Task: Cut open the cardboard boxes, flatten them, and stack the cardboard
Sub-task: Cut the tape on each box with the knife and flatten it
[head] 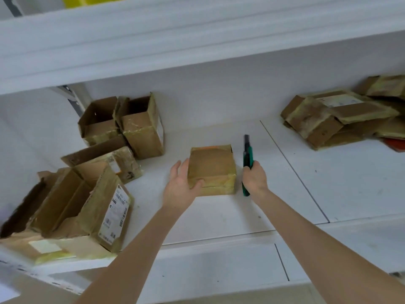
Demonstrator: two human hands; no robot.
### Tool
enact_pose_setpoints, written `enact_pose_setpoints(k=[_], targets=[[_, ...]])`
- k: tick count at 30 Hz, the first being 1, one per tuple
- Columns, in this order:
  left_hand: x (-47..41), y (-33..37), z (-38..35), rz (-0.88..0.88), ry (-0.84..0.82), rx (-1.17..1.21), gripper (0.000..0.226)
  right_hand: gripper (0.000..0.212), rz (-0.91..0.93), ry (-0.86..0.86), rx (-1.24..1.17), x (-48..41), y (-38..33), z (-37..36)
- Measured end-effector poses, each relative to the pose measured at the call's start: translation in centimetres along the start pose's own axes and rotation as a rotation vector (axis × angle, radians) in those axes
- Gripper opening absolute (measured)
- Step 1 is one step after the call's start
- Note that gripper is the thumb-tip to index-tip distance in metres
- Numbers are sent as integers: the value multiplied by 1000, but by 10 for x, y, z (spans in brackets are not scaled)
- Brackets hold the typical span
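Mid-shelf, near edge: left hand [178,189] braces small taped box [212,170], fingers straight, thumb on front. Right hand [255,179] clamped on green cutter [247,160] just beside it. Risk: blade slips twd left thumb. Far right: flattened stack [341,119].

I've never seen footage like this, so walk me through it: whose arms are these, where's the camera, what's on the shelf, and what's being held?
There is no machine here. A person wears one camera on the head, looking forward and down, so you see their own bare arms. The left hand rests against the left side of a small taped box, thumb on its near corner. The right hand grips a green knife, its black tip pointing away. The box sits on a white shelf. To the left stand several opened boxes. At the far right lies a pile of flattened cardboard.
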State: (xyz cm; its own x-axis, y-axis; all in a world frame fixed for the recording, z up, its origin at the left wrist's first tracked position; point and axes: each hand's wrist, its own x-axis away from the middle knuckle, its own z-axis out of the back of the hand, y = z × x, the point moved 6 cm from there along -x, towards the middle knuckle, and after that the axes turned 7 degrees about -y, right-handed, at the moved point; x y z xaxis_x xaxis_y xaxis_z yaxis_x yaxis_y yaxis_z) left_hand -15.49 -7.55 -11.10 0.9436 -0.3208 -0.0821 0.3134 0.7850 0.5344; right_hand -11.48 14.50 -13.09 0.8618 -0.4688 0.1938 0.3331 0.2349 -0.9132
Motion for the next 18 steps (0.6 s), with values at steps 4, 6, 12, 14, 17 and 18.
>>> enact_pose_setpoints(k=[4, 6, 12, 14, 17, 18], targets=[[9, -4, -9, 71, -71, 400, 70, 24, -148, -94, -321, 24, 11, -14], [15, -3, -3, 50, -46, 463, 68, 26, -151, -145, -433, 33, 5, -16], [8, -10, 57, -58, 73, 160, 98, 30, -82, -273, -745, 44, -56, -20], [5, -13, 65, -71, 48, 3, 116, 32, -90, -318, -785, 47, -64, -30], [9, -21, 61, -71, -12, -287, 123, 25, -163, -374, -833, 53, -56, -52], [12, -24, 59, -85, -5, -359, 117, 23, -183, -375, -841, 54, -52, -58]])
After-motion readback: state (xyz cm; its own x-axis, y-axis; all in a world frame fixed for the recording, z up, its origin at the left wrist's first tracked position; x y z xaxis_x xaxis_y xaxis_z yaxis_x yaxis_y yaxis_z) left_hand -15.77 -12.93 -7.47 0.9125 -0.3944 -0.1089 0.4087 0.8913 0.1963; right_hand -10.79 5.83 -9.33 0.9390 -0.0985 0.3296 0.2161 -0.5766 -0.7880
